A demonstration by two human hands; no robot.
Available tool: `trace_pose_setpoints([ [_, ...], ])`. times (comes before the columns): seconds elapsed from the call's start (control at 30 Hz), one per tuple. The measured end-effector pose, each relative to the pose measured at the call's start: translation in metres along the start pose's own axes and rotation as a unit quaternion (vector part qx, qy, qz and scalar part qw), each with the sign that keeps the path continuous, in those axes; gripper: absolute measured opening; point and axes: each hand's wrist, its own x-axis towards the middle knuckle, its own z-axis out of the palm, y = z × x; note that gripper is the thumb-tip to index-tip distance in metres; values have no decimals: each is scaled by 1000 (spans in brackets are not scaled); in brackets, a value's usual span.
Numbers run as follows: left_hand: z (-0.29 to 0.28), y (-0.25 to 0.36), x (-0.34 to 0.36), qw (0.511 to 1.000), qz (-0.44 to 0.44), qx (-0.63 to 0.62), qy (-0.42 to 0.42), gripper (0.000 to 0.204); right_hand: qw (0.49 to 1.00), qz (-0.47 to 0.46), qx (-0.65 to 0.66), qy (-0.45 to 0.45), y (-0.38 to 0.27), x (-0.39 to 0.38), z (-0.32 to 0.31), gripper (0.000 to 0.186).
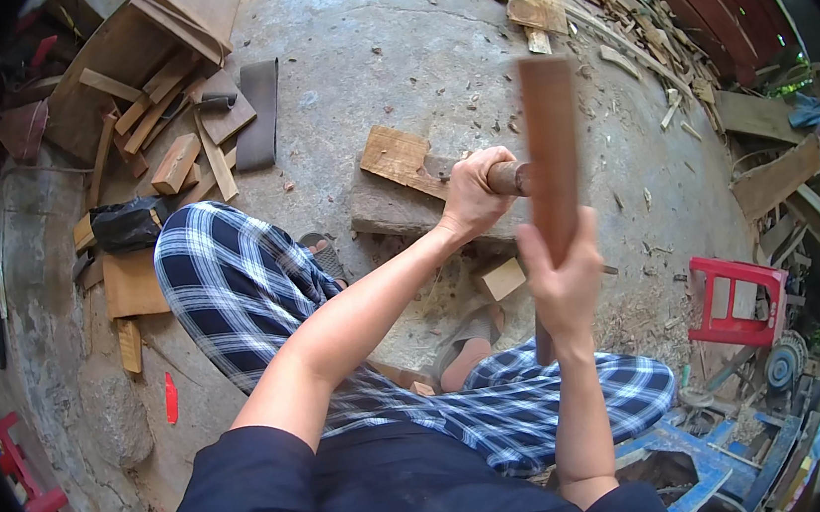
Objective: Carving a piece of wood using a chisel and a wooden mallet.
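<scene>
My left hand (476, 194) is closed around a round wooden tool handle (509, 180), whose end sticks out on the right. The rest of that tool is mostly hidden by the hand, so its kind is unclear. Just left of it, a light brown wood piece (398, 160) with a notched edge lies on a thick, weathered wooden block (390, 210). My right hand (567, 279) grips a reddish-brown wooden bar (551, 131), smeared by motion and held upright. In this view the bar overlaps the handle's end; whether they touch I cannot tell.
Offcuts (177, 165) and a dark flat strip (257, 115) lie at the left. A small wood block (501, 278) sits between my sandalled feet. Right are a red plastic stool (738, 300) and blue metal machinery (688, 477). Scrap wood (648, 51) lines the far right.
</scene>
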Motion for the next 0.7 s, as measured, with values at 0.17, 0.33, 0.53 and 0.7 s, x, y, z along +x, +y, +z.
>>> trace_pose_setpoints([
  [0.17,3,9,-2,1000,-24,-18,3,25,995,58,-28,-79,7,2,-7,43],
  [0.33,5,4,-12,999,20,19,30,23,995,77,20,-65,4,-6,-7,42],
  [0.53,7,6,-10,999,-1,44,24,20,976,143,141,-88,6,3,-18,41],
  [0.7,12,5,-17,993,80,83,32,20,977,23,209,36,-10,-2,-33,42],
])
